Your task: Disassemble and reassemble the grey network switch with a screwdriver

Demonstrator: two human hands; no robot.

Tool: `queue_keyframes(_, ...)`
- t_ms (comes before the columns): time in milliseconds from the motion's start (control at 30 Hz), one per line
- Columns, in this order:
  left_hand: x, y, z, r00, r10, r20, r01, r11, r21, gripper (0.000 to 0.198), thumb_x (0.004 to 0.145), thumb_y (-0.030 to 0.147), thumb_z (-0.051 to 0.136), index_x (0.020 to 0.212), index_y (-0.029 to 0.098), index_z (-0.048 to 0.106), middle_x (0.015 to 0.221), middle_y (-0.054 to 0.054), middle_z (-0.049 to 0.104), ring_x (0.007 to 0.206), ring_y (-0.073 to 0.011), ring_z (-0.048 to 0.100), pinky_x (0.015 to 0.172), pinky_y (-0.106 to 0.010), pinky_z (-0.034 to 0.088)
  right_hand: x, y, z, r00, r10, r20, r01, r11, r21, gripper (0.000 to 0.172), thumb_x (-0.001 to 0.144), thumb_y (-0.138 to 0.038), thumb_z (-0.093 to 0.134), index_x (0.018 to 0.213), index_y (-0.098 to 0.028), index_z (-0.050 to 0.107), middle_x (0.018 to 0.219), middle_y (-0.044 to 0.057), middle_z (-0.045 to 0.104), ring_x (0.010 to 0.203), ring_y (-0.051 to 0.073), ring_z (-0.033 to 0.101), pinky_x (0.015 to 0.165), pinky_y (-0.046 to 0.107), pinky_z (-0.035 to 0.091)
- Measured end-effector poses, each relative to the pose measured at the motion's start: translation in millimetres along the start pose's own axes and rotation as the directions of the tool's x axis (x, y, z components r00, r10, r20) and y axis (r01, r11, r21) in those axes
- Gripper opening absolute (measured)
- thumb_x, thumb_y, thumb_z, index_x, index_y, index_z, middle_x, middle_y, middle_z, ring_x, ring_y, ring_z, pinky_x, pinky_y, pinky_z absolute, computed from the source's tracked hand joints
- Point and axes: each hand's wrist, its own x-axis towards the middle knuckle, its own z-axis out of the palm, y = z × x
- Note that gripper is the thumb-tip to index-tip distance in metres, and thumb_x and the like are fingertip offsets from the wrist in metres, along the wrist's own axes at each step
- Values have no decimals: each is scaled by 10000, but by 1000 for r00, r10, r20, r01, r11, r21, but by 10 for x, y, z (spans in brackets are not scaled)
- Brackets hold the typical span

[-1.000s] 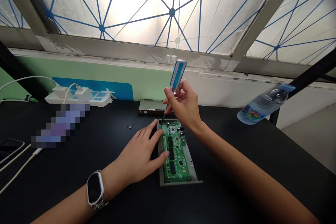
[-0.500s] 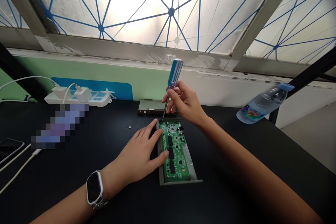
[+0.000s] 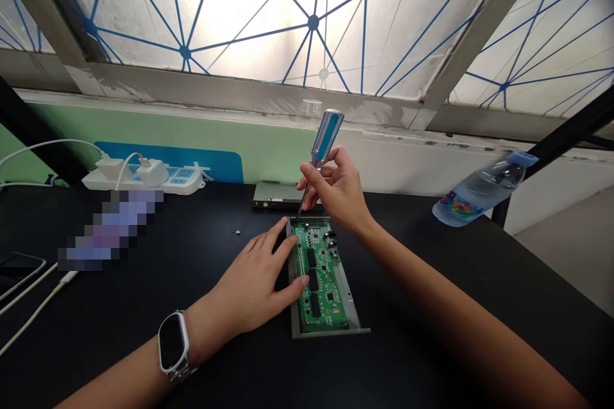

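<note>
At the far left corner of the circuit board (image 3: 320,281) in its grey tray (image 3: 354,310), keeping the screwdriver (image 3: 325,135) tip seated, handle leaned back rightward, likely mid-twist, in the closed right hand (image 3: 341,195), with the open left hand (image 3: 259,281) bracing the board's edge.

left hand (image 3: 261,275) flat, palm down | right hand (image 3: 338,190) raised, grip closed

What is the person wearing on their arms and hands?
Both arms are bare, with no sleeves in view, and neither the left hand nor the right hand has a glove or a ring that I can see. The left wrist wears a smartwatch with a dark rounded-rectangle screen and a silvery case.
</note>
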Motion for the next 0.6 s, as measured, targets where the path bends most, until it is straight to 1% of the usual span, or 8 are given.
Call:
queue_keyframes(100,-2,1,-4,1000,1,0,-1,1000,4,655,1000,652,427,1516,252,460,1700,-142,248,1463,-416,408,1129,-603,418,5,13,-23,998,-10,55,9,1000,18,379,958,-529,642,946,-275,362,779,-49,706,444,113,650,432,260,512)
queue_keyframes(167,-3,-2,-3,1000,3,-1,-3,1000,8,651,1001,643,433,1516,245,461,1699,-148,247,1469,-416,399,1132,-604,414,4,1,-42,994,-16,106,16,1000,4,332,979,-539,601,983,-261,420,846,-21,728,479,105,665,449,254,510)
queue_keyframes(233,-3,-5,-1,1000,8,-10,-8,1000,4,644,1001,634,443,1511,241,467,1698,-151,250,1465,-420,403,1128,-607,418,-1,-13,-48,990,-15,138,19,1000,-22,327,998,-561,549,1044,-243,489,892,7,737,506,100,672,462,251,506)
queue_keyframes(300,-2,-6,0,1000,14,-19,-14,1000,-5,643,999,634,450,1510,246,467,1698,-150,251,1458,-423,412,1126,-612,420,-8,-10,-39,991,-6,131,11,999,-40,363,1000,-578,531,1116,-234,531,894,17,735,508,97,664,477,255,513)
queue_keyframes(367,-1,-7,2,1000,14,-14,-14,1000,-7,651,999,643,441,1517,249,460,1702,-148,243,1463,-423,406,1132,-614,413,-13,22,-24,995,12,99,-10,1000,-28,398,951,-569,624,1155,-241,527,872,7,726,504,104,660,488,261,532)
queue_keyframes(400,-1,-7,3,1000,13,-10,-13,1000,-4,656,1000,648,435,1520,250,455,1703,-147,240,1468,-422,401,1135,-614,409,-12,48,-19,996,24,87,-23,1000,-9,422,907,-551,695,1140,-246,519,865,-2,720,499,109,660,485,265,539)
queue_keyframes(467,-3,-9,5,1000,14,-7,-14,1000,3,655,1002,650,428,1523,254,452,1702,-143,244,1472,-417,396,1135,-609,409,-4,105,-20,992,64,106,-66,998,18,451,817,-515,803,1037,-239,521,839,-12,706,497,121,667,469,268,550)
queue_keyframes(600,-9,-10,2,1000,12,-14,-12,1000,4,654,1001,653,428,1528,266,450,1698,-135,259,1460,-414,415,1123,-596,426,30,162,-72,973,154,170,-155,988,-8,422,765,-520,835,808,-195,569,699,-9,671,550,144,693,469,253,566)
